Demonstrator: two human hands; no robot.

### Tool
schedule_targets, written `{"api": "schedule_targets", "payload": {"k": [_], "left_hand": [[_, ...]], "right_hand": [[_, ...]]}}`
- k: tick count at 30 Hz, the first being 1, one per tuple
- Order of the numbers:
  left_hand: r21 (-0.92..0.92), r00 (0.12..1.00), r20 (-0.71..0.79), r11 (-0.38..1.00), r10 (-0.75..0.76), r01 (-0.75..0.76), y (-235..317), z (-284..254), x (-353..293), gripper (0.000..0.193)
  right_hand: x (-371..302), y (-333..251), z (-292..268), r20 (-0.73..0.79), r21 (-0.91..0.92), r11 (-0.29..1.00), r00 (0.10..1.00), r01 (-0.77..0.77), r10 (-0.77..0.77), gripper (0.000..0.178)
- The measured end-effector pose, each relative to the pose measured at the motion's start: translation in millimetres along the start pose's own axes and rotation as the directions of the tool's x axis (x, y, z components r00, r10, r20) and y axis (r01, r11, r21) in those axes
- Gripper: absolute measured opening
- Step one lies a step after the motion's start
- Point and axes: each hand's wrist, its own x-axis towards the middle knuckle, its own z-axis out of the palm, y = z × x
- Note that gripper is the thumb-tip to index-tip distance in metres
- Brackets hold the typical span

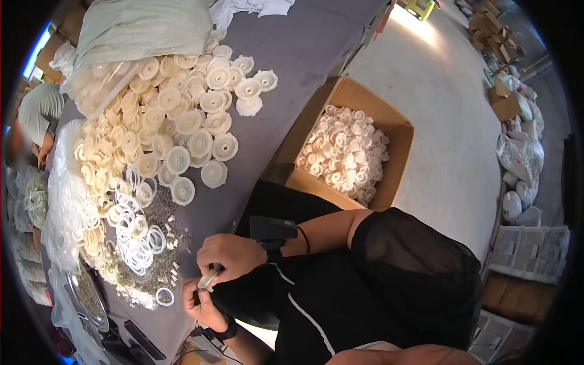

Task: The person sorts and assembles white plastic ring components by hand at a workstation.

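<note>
A small cream plastic disc (208, 279) is pinched between my two hands, above my lap at the table's near edge. My left hand (204, 306) grips it from below, fingers curled. From above, my right hand (231, 258) closes round its other side, and its fingers hide part of the piece. Near the hands, a single white ring (165, 297) lies on the table. Beyond it are a heap of white rings (135, 246) and small grey and cream bits (159, 267). A large pile of cream plastic discs (176, 131) spreads farther back.
A pale sack (143, 30) lies open behind the pile, with clear plastic bags (64, 188) to the left. A cardboard box (398, 143) full of similar discs stands right of the table. A metal tray (91, 304) sits near left. Another person (41, 112) is at far left.
</note>
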Motion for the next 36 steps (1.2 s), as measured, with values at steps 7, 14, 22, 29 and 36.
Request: {"api": "schedule_targets", "payload": {"k": [7,14,22,29,36], "left_hand": [[-0.229,0.978,-0.139,0.956,0.155,-0.184,2.0,11.3,-3.6,0.031],[-0.396,0.987,0.157,0.913,-0.037,0.097,10.9,10.7,14.0,0.03],[-0.124,0.986,-0.106,0.985,-0.132,0.119,15.0,-13.9,26.7,0.034],[0.282,0.904,-0.424,0.956,0.047,0.083,-8.5,-56.3,29.3,0.022],[0.621,0.715,-0.656,0.711,0.242,0.329,-56.2,-123.2,14.9,0.026]], "right_hand": [[11.1,-7.6,-0.1,0.006,0.215,0.977,1.0,0.008,-0.01,0.022],[2.2,-2.7,-8.6,0.173,0.458,0.84,0.956,-0.29,0.235,0.022],[41.4,13.3,-9.4,-0.121,0.465,0.801,0.87,-0.376,0.478,0.026],[53.9,27.0,-21.1,-0.449,0.393,0.901,0.818,-0.181,0.36,0.059],[49.4,24.9,-20.9,-0.299,-0.007,0.975,0.931,-0.221,0.209,0.025]]}}
